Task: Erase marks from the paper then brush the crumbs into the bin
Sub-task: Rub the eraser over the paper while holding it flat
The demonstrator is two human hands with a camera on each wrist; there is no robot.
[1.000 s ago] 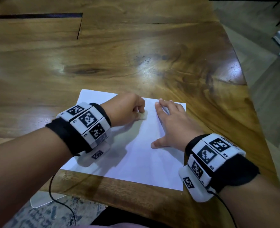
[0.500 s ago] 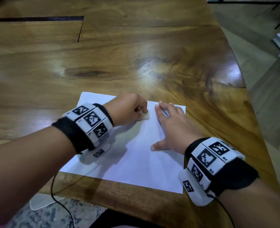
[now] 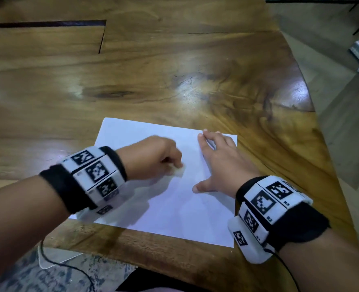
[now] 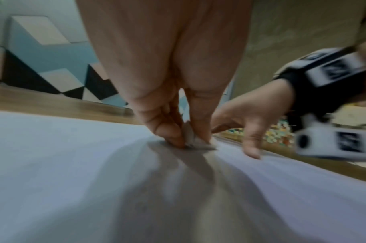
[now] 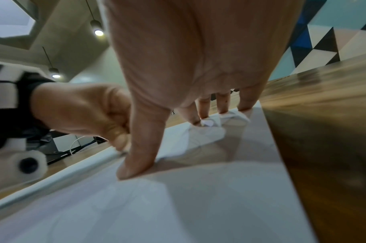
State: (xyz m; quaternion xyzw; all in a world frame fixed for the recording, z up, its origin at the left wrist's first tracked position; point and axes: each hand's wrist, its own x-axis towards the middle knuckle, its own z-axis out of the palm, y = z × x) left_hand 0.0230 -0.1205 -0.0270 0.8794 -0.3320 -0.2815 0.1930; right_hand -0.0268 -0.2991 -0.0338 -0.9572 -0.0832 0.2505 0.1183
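A white sheet of paper (image 3: 174,209) lies near the front edge of the wooden table (image 3: 174,70). My left hand (image 3: 172,165) pinches a small pale eraser (image 3: 179,172) and holds it against the middle of the sheet. The left wrist view shows the eraser (image 4: 195,142) squeezed between thumb and fingers, touching the paper (image 4: 74,164). My right hand (image 3: 216,161) rests flat on the sheet's right part, fingers spread. In the right wrist view its fingertips (image 5: 203,115) press a crumpled fold at the paper's far edge (image 5: 213,128). No marks or crumbs can be made out.
The table's curved right edge (image 3: 313,144) drops to a grey floor. A dark seam (image 3: 47,23) runs across the far left of the tabletop. Below the front edge lie a white flat object (image 3: 54,260), a black cable (image 3: 69,268) and a patterned rug (image 3: 26,279).
My left hand has slid the eraser down the sheet toward me. The right hand stays pressed on the paper in the same place.
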